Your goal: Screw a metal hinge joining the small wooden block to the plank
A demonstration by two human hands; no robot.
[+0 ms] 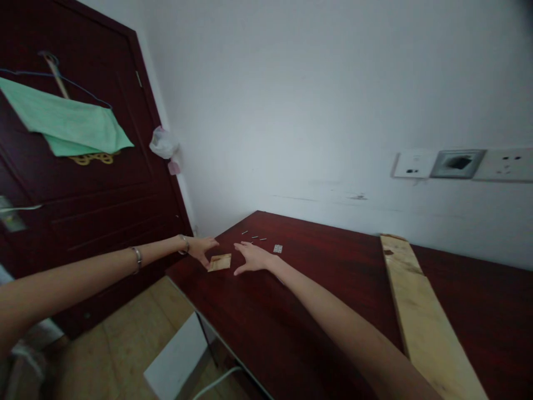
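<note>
A small flat piece of wood (220, 261) lies on the dark red tabletop between my two hands. My left hand (200, 248) is at its left, fingers apart, the thumb close to or touching its left edge; I cannot tell which. On the other side, my right hand (254, 259) hovers over or rests on the table with fingers spread, a short gap from the wood, and holds nothing. Beyond the right hand are several thin metal pieces like screws or pins (245, 232). A small light plate with a pattern of holes or marks (277, 248) is just past my right wrist.
A long wooden board (420, 311) lies across the table (333, 244) at the right. Behind is a white wall with sockets (506, 165). A dark red door (95, 222) with a hanging green cloth (79, 119) stands left. Below the table edge is a white box (179, 355).
</note>
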